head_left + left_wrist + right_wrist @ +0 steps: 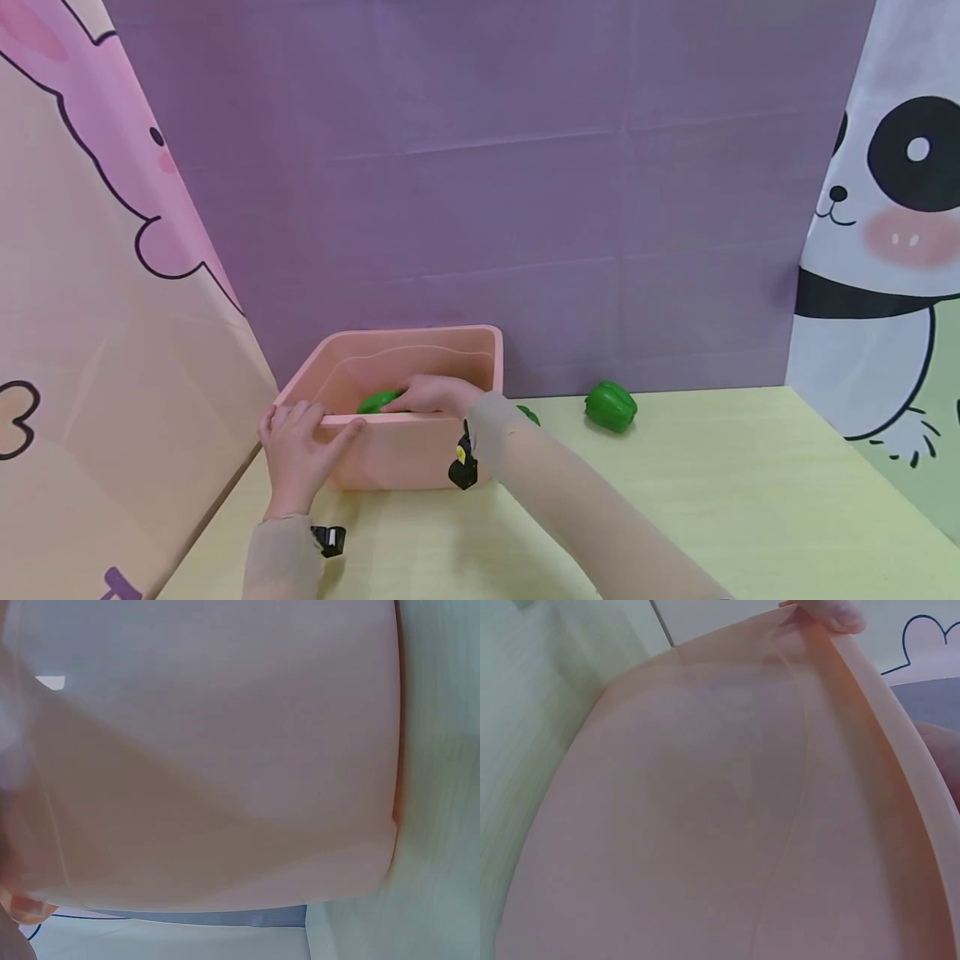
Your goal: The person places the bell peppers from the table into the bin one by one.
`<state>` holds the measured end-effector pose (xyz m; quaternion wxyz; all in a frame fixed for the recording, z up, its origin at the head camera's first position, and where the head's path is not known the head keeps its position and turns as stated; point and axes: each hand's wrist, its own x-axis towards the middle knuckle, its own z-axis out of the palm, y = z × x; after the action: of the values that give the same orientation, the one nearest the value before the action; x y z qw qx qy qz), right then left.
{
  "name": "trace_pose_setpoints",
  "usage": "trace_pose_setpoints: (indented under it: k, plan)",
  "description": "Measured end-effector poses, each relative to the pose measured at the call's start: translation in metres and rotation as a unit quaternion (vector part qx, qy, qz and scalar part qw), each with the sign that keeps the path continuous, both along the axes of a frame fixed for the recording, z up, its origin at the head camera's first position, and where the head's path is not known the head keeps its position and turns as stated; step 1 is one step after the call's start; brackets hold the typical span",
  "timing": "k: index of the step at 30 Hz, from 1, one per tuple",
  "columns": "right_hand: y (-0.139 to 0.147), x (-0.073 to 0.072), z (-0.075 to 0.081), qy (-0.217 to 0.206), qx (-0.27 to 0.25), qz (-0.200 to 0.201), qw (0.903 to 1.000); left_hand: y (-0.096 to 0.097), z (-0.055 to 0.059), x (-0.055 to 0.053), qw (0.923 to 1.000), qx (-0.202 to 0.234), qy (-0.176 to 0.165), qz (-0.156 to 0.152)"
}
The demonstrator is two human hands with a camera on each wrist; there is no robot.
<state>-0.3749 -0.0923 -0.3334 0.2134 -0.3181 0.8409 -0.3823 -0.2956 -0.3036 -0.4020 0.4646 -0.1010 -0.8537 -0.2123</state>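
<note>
A pink plastic bin (pixel 405 454) stands upright on the table. At its front left corner my left hand (pixel 300 450) grips the rim, fingers over the edge and thumb along the front. My right hand (pixel 438 393) reaches over the front rim into the bin and holds a green bell pepper (pixel 377 402), partly hidden by the front wall. Its fingertips are partly out of sight. In both wrist views the bin's wall (pixel 247 750) fills most of the picture. The left hand's thumb (pixel 838 613) shows at the rim in the right wrist view.
On the table (pixel 712 483), another green bell pepper (pixel 611 407) lies to the bin's right. A green piece (pixel 528 414) shows just beside the bin, mostly covered by my right forearm. A purple cloth wall (pixel 487 183) rises behind, with printed panels at both sides.
</note>
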Motion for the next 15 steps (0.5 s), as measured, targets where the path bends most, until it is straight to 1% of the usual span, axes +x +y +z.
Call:
trace_pose_setpoints:
  k: [5, 11, 15]
  plan:
    - [0.0001, 0.0036, 0.0005, 0.004, 0.001, 0.003, 1.0, -0.0011, -0.0015, -0.0005, 1.0, 0.0, 0.004, 0.0]
    - [0.0008, 0.0048, 0.0021, 0.024, 0.002, 0.016, 0.9996, -0.0009, -0.0018, -0.0009, 1.0, 0.001, 0.005, -0.003]
    - [0.0017, 0.0063, 0.0028, 0.028, 0.012, 0.008, 0.9995, -0.0001, -0.0013, -0.0005, 0.9999, 0.0, 0.01, -0.005]
